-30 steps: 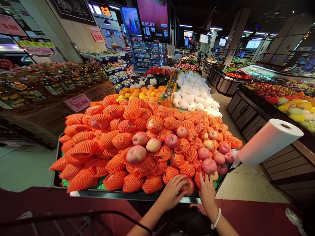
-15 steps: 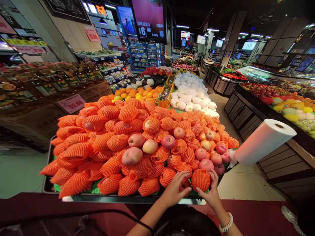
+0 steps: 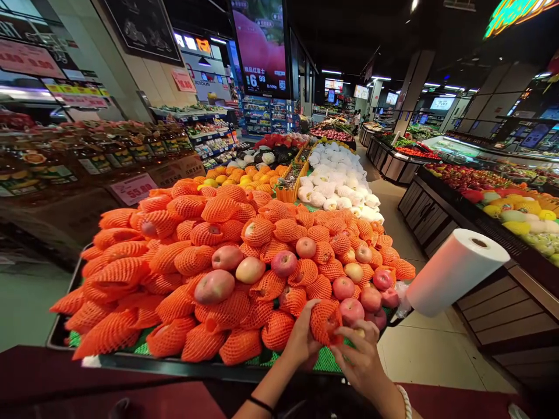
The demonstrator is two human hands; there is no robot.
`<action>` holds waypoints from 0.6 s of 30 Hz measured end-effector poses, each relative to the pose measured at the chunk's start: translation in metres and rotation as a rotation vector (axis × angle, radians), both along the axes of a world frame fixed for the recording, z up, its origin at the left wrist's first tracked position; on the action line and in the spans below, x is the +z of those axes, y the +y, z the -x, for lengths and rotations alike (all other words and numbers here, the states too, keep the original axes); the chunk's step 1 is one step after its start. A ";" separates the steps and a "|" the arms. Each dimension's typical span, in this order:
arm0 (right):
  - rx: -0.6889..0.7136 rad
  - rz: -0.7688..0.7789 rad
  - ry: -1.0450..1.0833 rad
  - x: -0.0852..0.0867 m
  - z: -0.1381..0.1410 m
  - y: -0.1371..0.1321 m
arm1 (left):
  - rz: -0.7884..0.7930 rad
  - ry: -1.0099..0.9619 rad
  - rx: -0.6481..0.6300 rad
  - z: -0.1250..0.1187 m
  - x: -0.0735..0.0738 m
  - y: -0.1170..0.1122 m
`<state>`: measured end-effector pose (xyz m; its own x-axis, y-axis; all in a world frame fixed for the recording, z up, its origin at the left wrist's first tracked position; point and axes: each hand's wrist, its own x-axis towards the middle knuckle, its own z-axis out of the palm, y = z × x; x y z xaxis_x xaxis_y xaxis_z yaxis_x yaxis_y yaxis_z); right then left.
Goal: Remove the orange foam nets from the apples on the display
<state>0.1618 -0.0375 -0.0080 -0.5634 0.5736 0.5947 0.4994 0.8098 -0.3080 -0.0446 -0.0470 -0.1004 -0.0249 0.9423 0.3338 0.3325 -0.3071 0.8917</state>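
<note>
An apple in an orange foam net [image 3: 324,322] is held at the front edge of the fruit display. Around its left side curl the fingers of my left hand [image 3: 300,338]. My right hand [image 3: 363,358] is closed at the net's right side, its fingertips pinching the net's open end. Part of the apple's skin may show through that opening, but the fingers hide most of it. Just behind my hands lie bare red apples [image 3: 351,312] and more netted apples [image 3: 278,330]. A larger bare apple [image 3: 214,286] rests farther left on the pile.
The display tray's black front rim [image 3: 174,369] runs below the pile, with green mesh [image 3: 327,359] lining it. To the right stands a roll of plastic bags [image 3: 456,273]. White-netted fruit [image 3: 327,189] and oranges [image 3: 244,177] lie behind. Bottled goods [image 3: 96,154] are at left.
The netted apple has shifted left and is now in my left hand. My right hand has turned and closed on the net's edge. The camera view has tilted upward slightly.
</note>
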 end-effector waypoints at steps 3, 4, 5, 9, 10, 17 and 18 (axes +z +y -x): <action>0.052 0.031 -0.122 0.000 -0.002 0.012 | -0.075 0.105 0.033 -0.005 0.002 0.006; 0.028 0.064 -0.131 -0.005 -0.003 0.017 | -0.106 0.133 0.062 -0.006 0.002 0.007; -0.007 0.093 -0.127 -0.012 -0.005 0.021 | -0.137 0.154 0.093 -0.007 0.002 0.008; -0.072 0.227 -0.082 -0.041 -0.014 0.034 | -0.229 0.184 0.203 -0.009 0.000 0.004; -0.063 0.273 -0.074 -0.046 -0.015 0.036 | -0.232 0.200 0.213 -0.009 0.001 0.002; -0.028 0.440 0.136 -0.045 0.000 0.035 | -0.215 0.478 0.089 -0.016 0.021 -0.010; -0.033 0.445 0.157 -0.043 0.001 0.033 | -0.237 0.489 0.083 -0.013 0.022 -0.011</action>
